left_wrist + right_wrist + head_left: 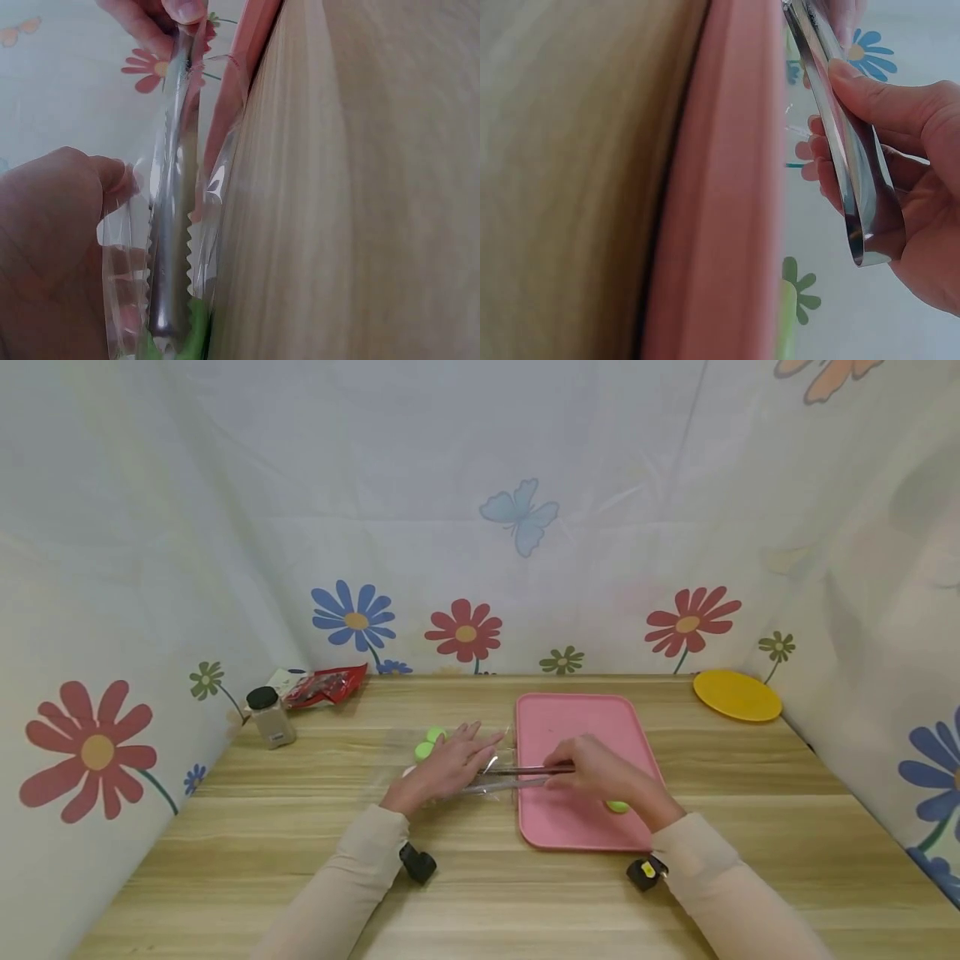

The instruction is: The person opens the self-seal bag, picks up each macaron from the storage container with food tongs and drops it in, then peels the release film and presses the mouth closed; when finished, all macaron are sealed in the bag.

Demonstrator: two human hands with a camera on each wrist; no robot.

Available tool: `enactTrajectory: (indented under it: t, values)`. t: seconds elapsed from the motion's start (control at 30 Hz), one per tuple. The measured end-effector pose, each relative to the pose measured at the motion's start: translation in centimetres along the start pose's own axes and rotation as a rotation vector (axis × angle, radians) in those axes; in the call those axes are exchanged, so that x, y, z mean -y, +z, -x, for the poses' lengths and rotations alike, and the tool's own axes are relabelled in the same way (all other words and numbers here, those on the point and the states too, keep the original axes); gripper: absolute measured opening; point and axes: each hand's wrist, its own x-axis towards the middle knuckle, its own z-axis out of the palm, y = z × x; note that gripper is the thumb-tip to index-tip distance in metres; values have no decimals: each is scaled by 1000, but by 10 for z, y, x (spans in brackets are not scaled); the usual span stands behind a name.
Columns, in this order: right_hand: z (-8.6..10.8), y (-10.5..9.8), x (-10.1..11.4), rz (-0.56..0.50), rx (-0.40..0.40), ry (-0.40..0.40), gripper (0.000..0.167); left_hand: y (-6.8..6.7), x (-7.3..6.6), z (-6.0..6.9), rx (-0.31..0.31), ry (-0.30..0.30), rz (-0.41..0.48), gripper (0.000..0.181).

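Metal tongs [525, 771] reach from my right hand [592, 768] above the pink tray [577, 827] into a clear plastic bag [495, 789]. In the right wrist view, my right thumb and fingers grip the tongs [840, 135] near their bent end. The serrated-edged arms of the tongs [172, 247] lie inside the bag in the left wrist view, with something green [199, 326] at their tips. My left hand [453, 764] rests on the bag with fingers spread. Round green pieces [424, 750] sit beside it, and one green piece [617, 807] lies on the tray.
A dark-lidded jar [272, 722] and a red packet [326, 685] stand at the back left of the wooden table [465, 902]. At the back right lies a yellow plate [737, 696]. A flower-patterned curtain [420, 543] hangs behind.
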Motion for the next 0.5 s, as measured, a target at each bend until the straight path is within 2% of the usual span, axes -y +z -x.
enactTrajectory:
  t: [0.5]
  values:
    - [-3,5,6,83,-46,-78,19,3,2,-2,6,-12,-13,49]
